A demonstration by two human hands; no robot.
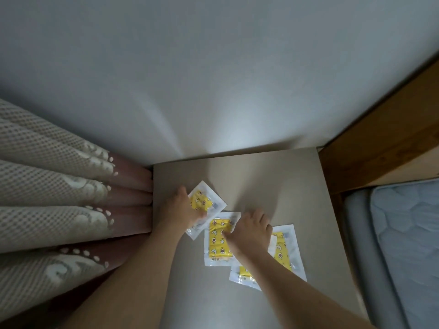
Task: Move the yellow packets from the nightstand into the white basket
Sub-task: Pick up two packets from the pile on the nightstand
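Curtains in pale mesh over a brownish lining are seen hanging at the far left, just beside the left edge of the nightstand worktop, which is set against a plain grey wall. Three yellow packets in clear wrappers are laid on the worktop. The left packet is tilted and is gripped by the left hand, whose thumb is curled over the packet's near part while the rest of the fingers cannot be made out. The middle packet lies flat just beside it, its upper left corner laid over the left packet's near edge. Its right edge is touched by the thumb of the right hand; the hand is spread palm down with fingers loosely bent, and whether anything is pinched cannot be told. The right packet is partly covered by that hand and forearm, and its left edge is overlapped by the middle packet. A wooden bed frame and a quilted blue-grey mattress are seen at the far right.
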